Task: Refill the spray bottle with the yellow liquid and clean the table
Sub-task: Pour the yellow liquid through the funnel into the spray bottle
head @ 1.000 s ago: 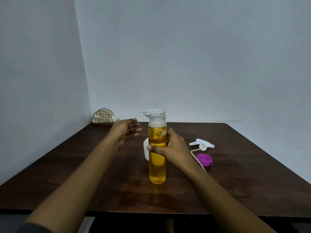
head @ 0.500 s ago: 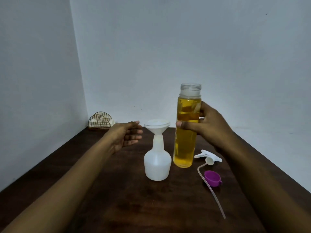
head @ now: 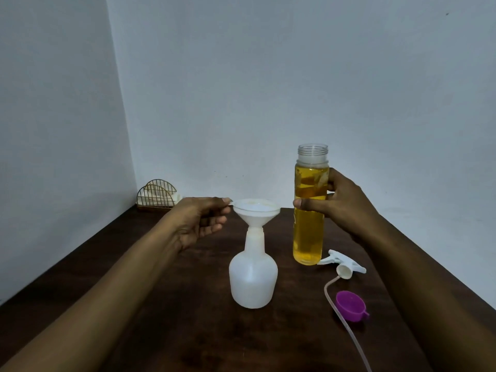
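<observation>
A white spray bottle (head: 253,279) stands uncapped on the dark wooden table (head: 268,342), with a white funnel (head: 256,210) seated in its neck. My left hand (head: 200,220) is at the funnel's left side, thumb and forefinger pinching its small rim tab. To the right, my right hand (head: 341,204) grips a tall clear bottle of yellow liquid (head: 310,210), open at the top and held upright above the table. The bottle's mouth is higher than the funnel's rim.
The white spray head (head: 345,265) with its long thin tube lies on the table to the right. A purple cap (head: 350,304) lies just in front of it. A gold wire holder (head: 157,196) sits in the far left corner against the wall.
My right hand lifted the yellow bottle off the table and carried it to the right of the funnel. My left hand moved right to the funnel's tab.
</observation>
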